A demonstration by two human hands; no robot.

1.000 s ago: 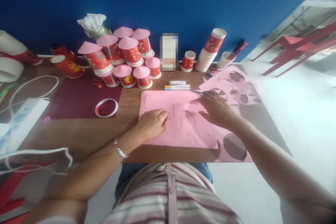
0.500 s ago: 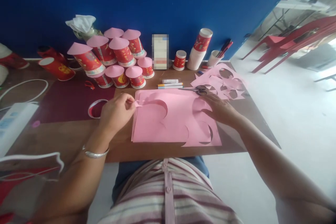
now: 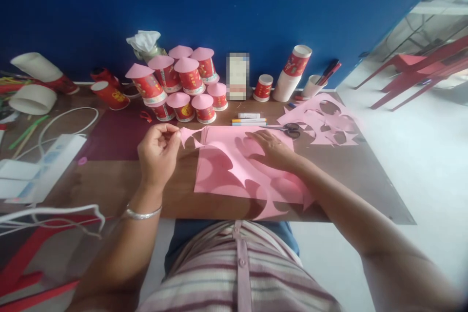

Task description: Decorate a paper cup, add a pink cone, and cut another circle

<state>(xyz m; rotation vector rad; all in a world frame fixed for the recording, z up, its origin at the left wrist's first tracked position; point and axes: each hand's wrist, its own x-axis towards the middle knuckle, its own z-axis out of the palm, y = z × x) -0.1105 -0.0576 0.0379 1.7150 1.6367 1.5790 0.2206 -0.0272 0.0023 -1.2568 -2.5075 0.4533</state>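
Note:
My left hand (image 3: 159, 153) pinches the corner of a pink paper sheet (image 3: 239, 173) with large round holes cut in it. That corner is lifted off to the left, and the sheet slants across a stack of pink paper (image 3: 214, 184). My right hand (image 3: 274, 150) rests palm down on the pink paper with its fingers stretched out. Just beyond its fingers lie black-handled scissors (image 3: 292, 130), and behind the stack are capped markers (image 3: 252, 120) and a small white tube (image 3: 249, 115).
Red paper cups with pink cone tops (image 3: 185, 87) stand at the back left. A phone (image 3: 237, 78) leans on the blue wall. Holed pink scraps (image 3: 318, 114) lie at right, near a pen cup (image 3: 312, 87). A power strip (image 3: 54, 165) with cables is at left.
The view has shifted left. My left hand has pulled the holed sheet's corner out past the stack's left edge. My right hand has moved left, further onto the paper.

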